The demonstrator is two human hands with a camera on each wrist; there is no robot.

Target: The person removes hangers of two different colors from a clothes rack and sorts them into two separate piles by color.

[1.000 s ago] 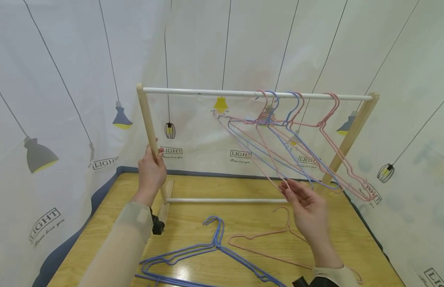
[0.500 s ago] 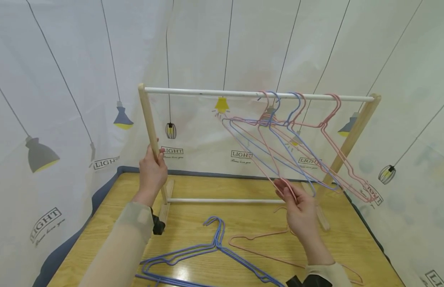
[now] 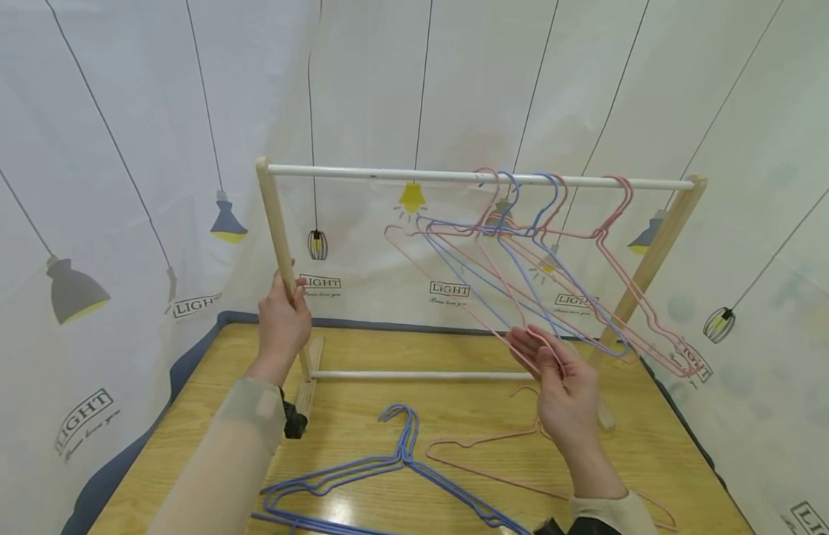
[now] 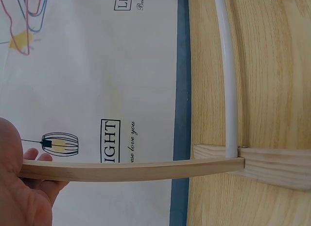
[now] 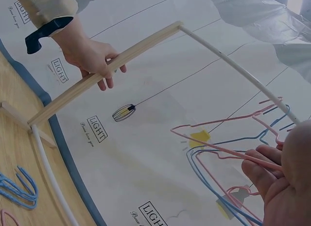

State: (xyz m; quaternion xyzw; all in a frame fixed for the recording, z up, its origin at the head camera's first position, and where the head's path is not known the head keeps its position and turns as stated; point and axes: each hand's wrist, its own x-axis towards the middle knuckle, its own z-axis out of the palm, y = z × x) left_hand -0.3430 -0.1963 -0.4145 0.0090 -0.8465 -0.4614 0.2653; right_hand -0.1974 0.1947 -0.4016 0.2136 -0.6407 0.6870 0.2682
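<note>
Right hand (image 3: pixel 566 390) pinches the near corner of a pink hanger (image 3: pixel 502 284), whose hook sits on the white bar (image 3: pixel 377 174) at 11 o'clock from that hand. Since 0.5 s ago its far corner has swung further toward 9 o'clock, apparently setting it more apart from the blue hanger (image 3: pixel 517 197) beside it. At 9 o'clock, left hand (image 3: pixel 284 316) grips the left post (image 3: pixel 275 223), unmoved. Blue hangers (image 3: pixel 407 446) lie at 8 o'clock.

Standing on a table (image 3: pixel 387 349) before a wall covering (image 3: pixel 367 96): a rack (image 3: pixel 347 172), with hung hangers (image 3: pixel 536 232) along the top bar's right half. Lying in front of it: a pile of hangers (image 3: pixel 404 453), and just to their right, a single hanger (image 3: pixel 493 474).
</note>
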